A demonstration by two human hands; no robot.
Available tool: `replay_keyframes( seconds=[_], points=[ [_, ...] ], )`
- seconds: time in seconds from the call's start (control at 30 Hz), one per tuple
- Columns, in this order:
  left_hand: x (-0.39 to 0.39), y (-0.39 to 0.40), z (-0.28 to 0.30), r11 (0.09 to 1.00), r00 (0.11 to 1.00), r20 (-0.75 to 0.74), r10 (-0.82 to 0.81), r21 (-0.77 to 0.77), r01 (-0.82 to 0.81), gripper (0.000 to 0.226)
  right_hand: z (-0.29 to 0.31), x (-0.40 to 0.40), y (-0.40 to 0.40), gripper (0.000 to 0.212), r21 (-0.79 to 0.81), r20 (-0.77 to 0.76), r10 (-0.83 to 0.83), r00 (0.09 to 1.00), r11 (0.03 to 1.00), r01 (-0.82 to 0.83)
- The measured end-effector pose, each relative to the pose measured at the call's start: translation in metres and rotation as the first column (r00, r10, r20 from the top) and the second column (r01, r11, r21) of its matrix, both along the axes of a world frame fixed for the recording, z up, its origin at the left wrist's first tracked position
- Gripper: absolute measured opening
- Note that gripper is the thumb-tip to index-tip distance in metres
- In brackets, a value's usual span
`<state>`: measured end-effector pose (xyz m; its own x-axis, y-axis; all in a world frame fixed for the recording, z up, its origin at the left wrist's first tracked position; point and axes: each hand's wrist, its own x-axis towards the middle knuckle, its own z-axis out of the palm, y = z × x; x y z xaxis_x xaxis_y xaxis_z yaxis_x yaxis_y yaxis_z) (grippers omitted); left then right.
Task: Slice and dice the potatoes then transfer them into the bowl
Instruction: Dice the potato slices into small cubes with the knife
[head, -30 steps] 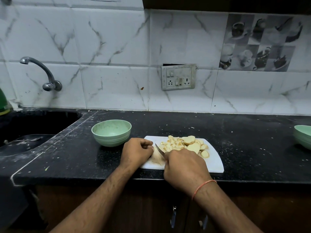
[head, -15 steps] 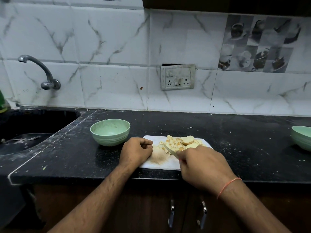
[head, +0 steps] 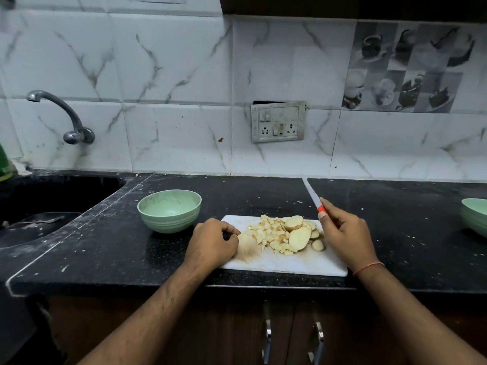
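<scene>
A person stands at a dark stone table, seen from a camera on their head. A white cutting board (head: 284,262) lies near the front edge, carrying a heap of diced potato (head: 268,234) beside a few uncut potato slices (head: 299,237). The left hand (head: 213,242) rests on the board's left end with fingers curled in; a pale blurred shape sits against its fingertips, and whether the grip holds a piece of potato cannot be told. The right hand (head: 345,235) has its grip closed on the red handle of a knife (head: 315,197), lifted clear of the board with the blade pointing up and away toward the wall. An empty green bowl (head: 170,210) stands on the table just left of the board, near the left hand. A second green bowl (head: 475,217) shows partly at the far right edge. A tap (head: 60,114) and sink lie to the left, with a switchboard (head: 278,122) on the tiled wall behind. The dicing step looks partly done, since whole slices remain. The next move likely calls for bringing the blade back down onto those slices, or sweeping the diced pieces into the nearby bowl.
</scene>
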<state>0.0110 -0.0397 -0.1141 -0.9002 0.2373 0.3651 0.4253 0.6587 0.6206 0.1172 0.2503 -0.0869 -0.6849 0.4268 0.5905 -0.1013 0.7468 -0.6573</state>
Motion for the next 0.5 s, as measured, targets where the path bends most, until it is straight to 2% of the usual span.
replay_keyframes(
  seconds=[0.1,0.23,0.37,0.5],
  points=[
    [0.000,0.001,0.001,1.000,1.000,0.001,-0.022,0.008,0.022,0.021,-0.007,-0.014,0.009,0.033,-0.063,0.014,0.046,0.999,0.997,-0.045],
    [0.001,0.005,0.011,0.997,0.998,0.059,-0.001,0.083,-0.004,0.005,-0.008,-0.024,0.014,0.034,-0.024,0.075,0.090,0.993,0.996,-0.089],
    [-0.006,0.007,0.027,0.938,0.964,0.049,-0.261,0.250,0.241,0.011,-0.011,-0.030,0.019,0.034,-0.027,0.109,0.118,0.987,0.993,-0.116],
    [-0.024,0.004,0.038,0.932,0.944,-0.004,-0.331,0.158,0.327,0.028,-0.013,-0.035,0.025,0.033,-0.115,0.073,0.146,0.987,0.984,-0.137]
  ],
)
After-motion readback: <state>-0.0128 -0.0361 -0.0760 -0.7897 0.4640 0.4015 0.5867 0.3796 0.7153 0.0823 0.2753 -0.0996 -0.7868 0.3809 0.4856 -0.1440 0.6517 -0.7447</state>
